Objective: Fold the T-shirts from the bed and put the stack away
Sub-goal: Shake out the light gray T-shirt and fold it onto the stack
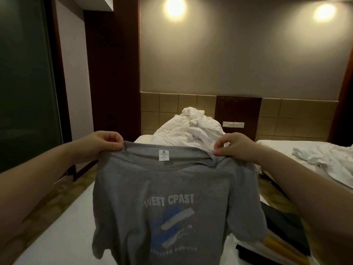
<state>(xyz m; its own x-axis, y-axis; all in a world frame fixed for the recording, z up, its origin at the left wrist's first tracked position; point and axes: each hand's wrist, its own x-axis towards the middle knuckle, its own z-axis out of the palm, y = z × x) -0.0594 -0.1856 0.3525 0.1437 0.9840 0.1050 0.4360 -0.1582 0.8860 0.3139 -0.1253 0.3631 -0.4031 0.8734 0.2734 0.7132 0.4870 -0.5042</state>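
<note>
- One grey T-shirt (162,207) hangs above the bed (63,236).
- Two hands: left hand (103,144) and right hand (236,148), each grip pinching its collar.
- Two wall lamps (174,6) glow.

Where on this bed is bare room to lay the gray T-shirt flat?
Free: the bare sheet left of the gray T-shirt, up to the bed's left edge. Crowded: the crumpled duvet at the head, and the dark and yellow clothes at the right.
</note>
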